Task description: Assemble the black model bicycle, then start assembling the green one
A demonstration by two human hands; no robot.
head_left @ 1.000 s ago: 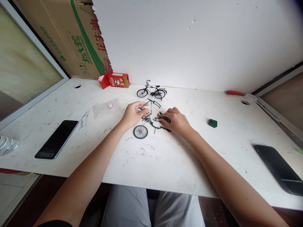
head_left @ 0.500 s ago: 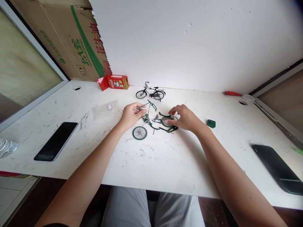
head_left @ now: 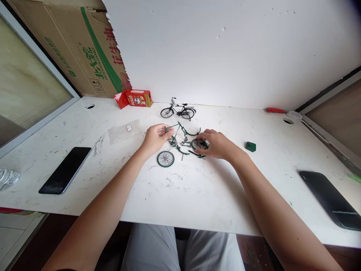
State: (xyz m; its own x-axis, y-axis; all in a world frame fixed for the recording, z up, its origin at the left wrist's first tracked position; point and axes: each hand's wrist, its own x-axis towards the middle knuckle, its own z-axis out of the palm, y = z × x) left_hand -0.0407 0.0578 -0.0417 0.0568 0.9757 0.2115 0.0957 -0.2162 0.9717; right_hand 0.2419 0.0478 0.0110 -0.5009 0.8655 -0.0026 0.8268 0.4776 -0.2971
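Note:
Green model bicycle parts lie in the middle of the white marble table [head_left: 197,192]. My left hand [head_left: 154,137] is closed on the green frame piece [head_left: 176,131] at its left end. My right hand [head_left: 218,143] rests over a small spoked wheel [head_left: 199,143], fingers curled round its right side. A second loose wheel [head_left: 165,159] lies flat in front of my left hand. Small silver and green parts [head_left: 180,145] sit between the hands. A finished black model bicycle [head_left: 178,110] stands upright behind them.
A black phone [head_left: 65,169] lies at the left, another dark phone [head_left: 329,199] at the right. A clear plastic bag [head_left: 124,131], a red carton [head_left: 135,98], a small green block [head_left: 250,146] and a cardboard box [head_left: 81,49] are also here.
My right hand has shifted slightly left and settled down over the small wheel. A curved green mudguard now shows behind it. My left hand has stayed on the frame.

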